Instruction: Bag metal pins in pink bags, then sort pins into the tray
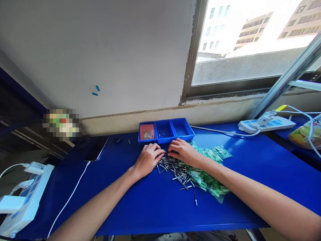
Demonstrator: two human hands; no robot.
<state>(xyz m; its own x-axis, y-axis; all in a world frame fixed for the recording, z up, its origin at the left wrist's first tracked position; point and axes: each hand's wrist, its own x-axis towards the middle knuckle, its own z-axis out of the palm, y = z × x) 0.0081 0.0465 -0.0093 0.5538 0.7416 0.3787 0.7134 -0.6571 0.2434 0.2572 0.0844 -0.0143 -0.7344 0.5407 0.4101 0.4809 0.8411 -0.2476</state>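
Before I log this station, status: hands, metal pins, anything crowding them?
Left hand, right hand close together, at far edge of heaped metal pins. Pins loose on table. Green packets crowding the heap's right side.

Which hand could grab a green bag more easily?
Probably the right hand: it's beside the green bags, while the left hand is farther away, with loose metal pins in between.

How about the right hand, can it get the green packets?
Probably yes: the right hand sits close to the green packets, which lie partly under its forearm; nothing seems in between.
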